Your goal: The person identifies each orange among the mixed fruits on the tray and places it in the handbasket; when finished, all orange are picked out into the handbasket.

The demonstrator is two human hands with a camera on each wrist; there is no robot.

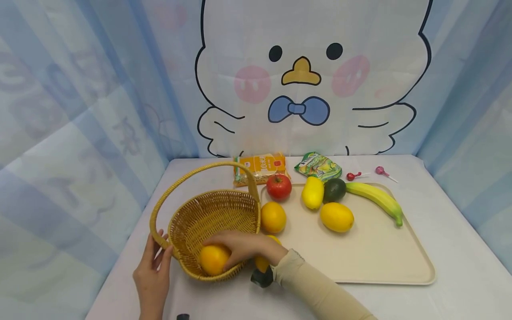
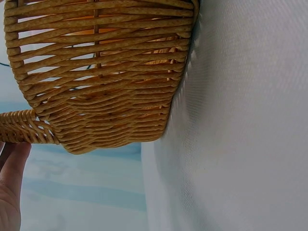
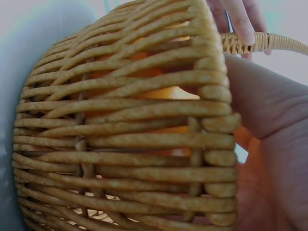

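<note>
A wicker basket (image 1: 216,206) stands on the white table, its arched handle (image 1: 176,184) raised. At the base of that handle, my left hand (image 1: 153,276) grips it between thumb and fingers; the left wrist view shows the thumb against the woven handle. My right hand (image 1: 246,246) reaches over the basket's near right rim and holds an orange (image 1: 213,260) low inside. Through the weave in the right wrist view, parts of the orange (image 3: 180,92) show, while the fingertips are hidden. Under my right wrist, another orange-yellow fruit (image 1: 262,264) is partly covered.
Right of the basket lies a beige tray (image 1: 384,258) with an orange (image 1: 274,217), a tomato (image 1: 278,186), lemon-like yellow fruits (image 1: 337,217), an avocado (image 1: 335,190) and a banana (image 1: 376,196). Behind are an orange packet (image 1: 262,168), a green bag (image 1: 318,167) and two lollipops (image 1: 381,170).
</note>
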